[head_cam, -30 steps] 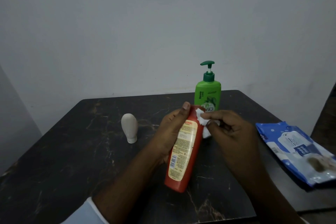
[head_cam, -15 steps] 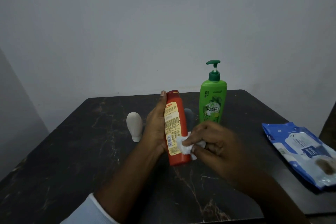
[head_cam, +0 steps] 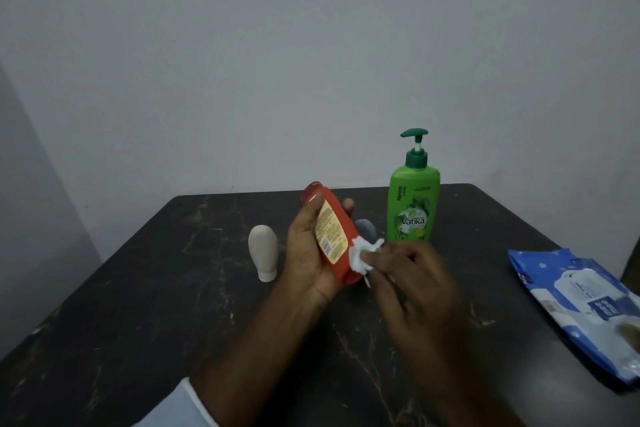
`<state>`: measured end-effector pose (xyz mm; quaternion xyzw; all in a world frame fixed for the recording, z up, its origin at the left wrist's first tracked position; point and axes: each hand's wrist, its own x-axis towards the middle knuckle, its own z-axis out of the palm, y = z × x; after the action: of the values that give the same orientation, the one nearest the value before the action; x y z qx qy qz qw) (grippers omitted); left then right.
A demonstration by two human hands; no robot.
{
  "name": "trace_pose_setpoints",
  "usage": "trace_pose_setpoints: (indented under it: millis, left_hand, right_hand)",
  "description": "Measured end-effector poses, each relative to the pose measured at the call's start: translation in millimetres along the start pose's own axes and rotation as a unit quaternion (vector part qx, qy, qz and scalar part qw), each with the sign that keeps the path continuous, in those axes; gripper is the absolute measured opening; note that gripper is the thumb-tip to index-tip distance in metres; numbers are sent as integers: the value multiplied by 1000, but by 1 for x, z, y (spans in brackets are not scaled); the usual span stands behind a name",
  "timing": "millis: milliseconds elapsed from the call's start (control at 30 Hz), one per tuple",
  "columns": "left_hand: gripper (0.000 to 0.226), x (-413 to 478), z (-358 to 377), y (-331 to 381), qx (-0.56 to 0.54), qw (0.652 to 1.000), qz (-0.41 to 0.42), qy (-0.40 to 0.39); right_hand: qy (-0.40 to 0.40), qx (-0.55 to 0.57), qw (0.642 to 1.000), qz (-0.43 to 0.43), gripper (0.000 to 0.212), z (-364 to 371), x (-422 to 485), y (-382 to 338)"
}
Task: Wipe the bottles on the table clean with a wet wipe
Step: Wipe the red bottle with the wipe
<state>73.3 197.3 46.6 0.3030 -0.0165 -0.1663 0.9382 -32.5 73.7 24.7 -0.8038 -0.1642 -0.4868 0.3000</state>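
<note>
Red bottle (head_cam: 337, 239): smooth plastic, rounded, with a yellow printed label; held tilted above the middle of the table (head_cam: 138, 305), cap end leaning toward the far edge. The left hand (head_cam: 308, 253) was wrapped round its label side, thumb along the top.

Wet wipe (head_cam: 362, 255): white, crumpled, soft; pinched in the fingers of the right hand (head_cam: 412, 288) and pressed against the bottle's lower right flank.

Step in hand, by judgement: wiping the red bottle. The next move likely called for turning it to reach the unwiped sides.

Green pump bottle (head_cam: 414, 204): glossy, upright near the far edge, just beyond the hands. White tube (head_cam: 263, 251): matte, standing on its cap, left of the hands. Blue wipe packet (head_cam: 578, 308): crinkled film, lying at the right edge. Table: dark, veined like marble.
</note>
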Motion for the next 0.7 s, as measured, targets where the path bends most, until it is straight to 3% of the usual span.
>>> trace_pose_setpoints:
  millis: [100, 367, 567, 700]
  left_hand:
    - [32, -3, 5, -1, -43, 999, -25, 3]
    - [30, -4, 5, 1, -36, 998, -25, 38]
    - [31, -6, 6, -6, -66, 996, -42, 41]
    - [28, -6, 6, -4, -53, 997, -33, 42]
  right_hand:
    - [23, -3, 1000, -17, 22, 16, -9, -4]
    - [-81, -40, 992, -85, 32, 23, -18, -6]
    - [-11, -23, 999, -19, 31, 13, -8, -4]
    - [-26, -20, 999, -28, 29, 16, -13, -8]
